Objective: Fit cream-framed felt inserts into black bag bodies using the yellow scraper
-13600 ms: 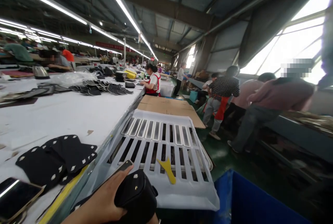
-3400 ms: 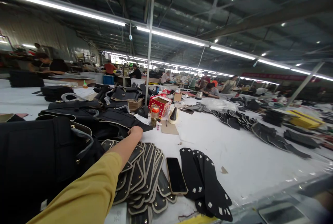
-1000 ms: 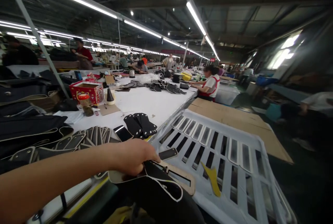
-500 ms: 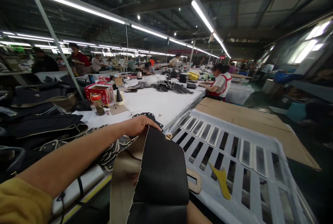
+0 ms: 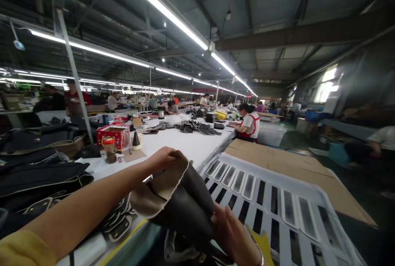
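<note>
A black leather bag piece (image 5: 188,200) with a raw beige inner side hangs bent and curled in front of me. My left hand (image 5: 165,159) grips its upper edge, fingers closed over the rim. Low on the right, my right hand (image 5: 233,233) presses its fingers against the side of the same piece; part of the grip is hidden behind the leather. Beneath it, a dark item with a small gold fitting (image 5: 202,257) shows only in part. Several black tabs with pale edges and metal studs (image 5: 120,227) lie below my left forearm.
A slatted grey rack (image 5: 308,183) carrying pale-edged dark strips and a yellow scrap (image 5: 262,243) stands at right, before cardboard (image 5: 277,167). On the white table (image 5: 166,140) are a red box (image 5: 113,136), a jar (image 5: 109,150) and black pieces. A co-worker (image 5: 249,124) works beyond.
The bag piece has tilted and folded, its beige inside turning toward me. My right hand has come into view at its right side. The view has tipped upward.
</note>
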`<act>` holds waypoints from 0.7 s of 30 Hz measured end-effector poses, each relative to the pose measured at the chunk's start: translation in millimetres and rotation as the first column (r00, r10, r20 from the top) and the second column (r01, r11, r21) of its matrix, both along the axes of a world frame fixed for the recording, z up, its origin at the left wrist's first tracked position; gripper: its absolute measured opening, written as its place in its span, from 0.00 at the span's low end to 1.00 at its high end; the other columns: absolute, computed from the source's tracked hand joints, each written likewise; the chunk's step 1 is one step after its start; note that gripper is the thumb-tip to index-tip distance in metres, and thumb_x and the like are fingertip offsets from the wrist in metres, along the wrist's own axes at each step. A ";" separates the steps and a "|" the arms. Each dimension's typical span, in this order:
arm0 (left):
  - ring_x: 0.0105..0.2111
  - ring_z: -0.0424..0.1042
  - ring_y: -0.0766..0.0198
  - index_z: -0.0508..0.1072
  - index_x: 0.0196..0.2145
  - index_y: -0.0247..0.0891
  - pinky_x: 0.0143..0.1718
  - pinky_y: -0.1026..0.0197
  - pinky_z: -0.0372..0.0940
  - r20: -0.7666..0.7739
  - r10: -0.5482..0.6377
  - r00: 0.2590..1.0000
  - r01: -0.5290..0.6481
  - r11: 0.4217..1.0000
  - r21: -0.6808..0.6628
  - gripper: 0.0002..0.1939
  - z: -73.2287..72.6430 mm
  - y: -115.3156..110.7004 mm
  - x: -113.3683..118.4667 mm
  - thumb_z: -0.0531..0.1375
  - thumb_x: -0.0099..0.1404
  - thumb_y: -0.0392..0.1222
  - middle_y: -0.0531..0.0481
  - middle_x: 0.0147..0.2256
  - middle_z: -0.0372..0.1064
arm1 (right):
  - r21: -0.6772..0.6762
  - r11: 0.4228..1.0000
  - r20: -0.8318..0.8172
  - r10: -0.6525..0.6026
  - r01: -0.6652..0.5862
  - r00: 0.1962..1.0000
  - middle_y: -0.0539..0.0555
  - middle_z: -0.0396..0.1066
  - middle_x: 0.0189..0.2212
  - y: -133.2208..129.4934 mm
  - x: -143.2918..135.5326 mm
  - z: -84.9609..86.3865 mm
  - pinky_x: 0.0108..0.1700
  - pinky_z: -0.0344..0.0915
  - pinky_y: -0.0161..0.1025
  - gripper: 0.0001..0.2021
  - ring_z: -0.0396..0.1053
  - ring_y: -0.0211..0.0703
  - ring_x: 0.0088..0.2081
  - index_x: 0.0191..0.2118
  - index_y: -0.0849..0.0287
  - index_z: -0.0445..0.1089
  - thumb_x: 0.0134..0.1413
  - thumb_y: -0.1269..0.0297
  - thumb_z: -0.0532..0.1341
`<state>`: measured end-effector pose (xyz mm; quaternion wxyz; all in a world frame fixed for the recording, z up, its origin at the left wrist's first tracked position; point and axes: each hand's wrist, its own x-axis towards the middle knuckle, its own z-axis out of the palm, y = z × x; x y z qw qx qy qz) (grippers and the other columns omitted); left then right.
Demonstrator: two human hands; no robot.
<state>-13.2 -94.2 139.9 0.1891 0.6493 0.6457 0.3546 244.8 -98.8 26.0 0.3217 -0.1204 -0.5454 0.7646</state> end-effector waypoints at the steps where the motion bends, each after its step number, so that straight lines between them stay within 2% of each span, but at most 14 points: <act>1: 0.27 0.68 0.60 0.73 0.25 0.32 0.30 0.62 0.61 -0.042 -0.006 0.999 0.006 1.000 0.008 0.08 -0.2 0.6 4.0 0.57 0.50 0.40 0.50 0.22 0.70 | -0.033 0.999 0.022 -0.018 0.018 1.000 0.55 0.72 0.33 2.4 -0.2 -1.6 0.39 0.65 0.42 0.21 0.70 0.44 0.32 0.41 0.56 0.72 0.52 0.45 0.55; 4: 0.30 0.68 0.58 0.74 0.25 0.32 0.35 0.61 0.60 -0.138 -0.044 0.989 0.048 0.999 0.026 0.07 4.3 -3.6 9.8 0.56 0.51 0.37 0.48 0.26 0.71 | -0.116 0.993 0.033 -0.024 0.027 0.999 0.55 0.72 0.31 6.9 2.4 -1.7 0.38 0.65 0.40 0.16 0.69 0.42 0.31 0.40 0.60 0.71 0.49 0.54 0.62; 6: 0.33 0.69 0.57 0.75 0.28 0.32 0.38 0.61 0.60 -0.171 -0.100 0.980 0.101 0.995 0.000 0.08 13.9 -11.7 5.4 0.58 0.51 0.37 0.47 0.30 0.73 | -0.055 0.997 0.032 -0.059 0.061 0.998 0.54 0.72 0.32 9.0 9.0 6.2 0.38 0.64 0.39 0.16 0.69 0.42 0.32 0.42 0.61 0.70 0.50 0.56 0.63; 8: 0.37 0.70 0.56 0.75 0.39 0.35 0.40 0.61 0.62 -0.141 -0.241 0.960 0.226 0.967 -0.118 0.17 29.1 -21.6 -2.9 0.62 0.48 0.37 0.46 0.36 0.74 | 0.108 0.988 0.082 -0.115 0.106 0.990 0.53 0.72 0.33 11.3 18.6 21.4 0.37 0.64 0.37 0.15 0.68 0.40 0.33 0.42 0.61 0.70 0.52 0.57 0.61; 9: 0.41 0.70 0.55 0.71 0.48 0.39 0.42 0.61 0.62 -0.069 -0.371 0.926 0.346 0.908 -0.236 0.27 37.6 -25.8 -5.9 0.64 0.48 0.37 0.46 0.42 0.73 | 0.211 0.971 0.134 -0.143 0.113 0.981 0.53 0.72 0.33 12.4 23.5 31.1 0.37 0.63 0.36 0.14 0.68 0.40 0.33 0.41 0.61 0.70 0.52 0.57 0.61; 10: 0.47 0.68 0.54 0.64 0.55 0.42 0.44 0.61 0.62 0.027 -0.448 0.893 0.438 0.857 -0.270 0.34 45.5 -28.8 -6.4 0.65 0.48 0.38 0.45 0.48 0.70 | 0.322 0.942 0.196 -0.169 0.099 0.966 0.52 0.72 0.33 13.3 27.4 41.8 0.36 0.63 0.35 0.13 0.67 0.39 0.33 0.39 0.61 0.70 0.53 0.57 0.60; 12: 0.56 0.59 0.55 0.55 0.60 0.46 0.49 0.60 0.60 0.170 -0.522 0.836 0.548 0.813 -0.198 0.37 55.2 -29.6 3.5 0.63 0.53 0.40 0.45 0.57 0.59 | 0.509 0.861 0.316 -0.190 0.003 0.930 0.50 0.71 0.30 14.9 30.7 63.9 0.33 0.62 0.33 0.12 0.66 0.38 0.30 0.35 0.60 0.70 0.53 0.56 0.59; 13: 0.57 0.57 0.55 0.55 0.60 0.46 0.51 0.59 0.59 0.213 -0.556 0.803 0.590 0.793 -0.153 0.37 55.4 -27.4 14.3 0.63 0.54 0.42 0.45 0.58 0.57 | 0.603 0.795 0.363 -0.198 -0.068 0.911 0.49 0.71 0.29 15.9 29.6 74.4 0.32 0.61 0.33 0.12 0.65 0.38 0.30 0.34 0.60 0.70 0.54 0.56 0.58; 15: 0.55 0.60 0.53 0.61 0.57 0.43 0.51 0.59 0.58 0.234 -0.639 0.732 0.678 0.717 -0.162 0.35 45.4 -19.7 43.4 0.65 0.52 0.43 0.45 0.55 0.62 | 0.768 0.622 0.389 -0.265 -0.152 0.882 0.48 0.70 0.28 18.7 22.5 92.3 0.32 0.59 0.33 0.11 0.65 0.38 0.30 0.34 0.60 0.71 0.54 0.57 0.58; 17: 0.48 0.67 0.54 0.70 0.48 0.38 0.49 0.61 0.60 0.189 -0.704 0.685 0.728 0.647 -0.228 0.28 26.2 -11.1 72.3 0.67 0.48 0.44 0.49 0.44 0.71 | 0.857 0.481 0.377 -0.338 -0.185 0.862 0.47 0.68 0.26 23.1 13.5 104.2 0.32 0.57 0.33 0.10 0.64 0.37 0.29 0.34 0.60 0.71 0.52 0.59 0.58; 18: 0.41 0.70 0.56 0.73 0.41 0.35 0.44 0.63 0.63 0.202 -0.690 0.695 0.718 0.658 -0.225 0.22 15.8 -7.4 83.0 0.67 0.48 0.46 0.51 0.37 0.73 | 0.875 0.445 0.375 -0.370 -0.192 0.850 0.46 0.67 0.24 25.8 10.0 107.8 0.31 0.57 0.32 0.10 0.63 0.36 0.28 0.32 0.61 0.71 0.51 0.59 0.59; 19: 0.36 0.71 0.59 0.74 0.38 0.34 0.40 0.64 0.64 0.226 -0.662 0.715 0.699 0.674 -0.238 0.20 6.3 -4.6 90.3 0.66 0.49 0.47 0.53 0.33 0.73 | 0.881 0.433 0.379 -0.403 -0.191 0.833 0.46 0.65 0.22 28.8 8.0 109.8 0.29 0.55 0.32 0.11 0.61 0.35 0.26 0.30 0.61 0.71 0.50 0.57 0.60; 21: 0.29 0.70 0.64 0.74 0.34 0.34 0.32 0.66 0.65 0.318 -0.566 0.761 0.644 0.719 -0.261 0.19 -7.8 -2.2 94.7 0.67 0.46 0.48 0.55 0.27 0.71 | 0.879 0.457 0.372 -0.474 -0.137 0.798 0.45 0.62 0.19 36.2 9.5 109.8 0.25 0.52 0.31 0.14 0.58 0.33 0.23 0.25 0.62 0.68 0.47 0.54 0.62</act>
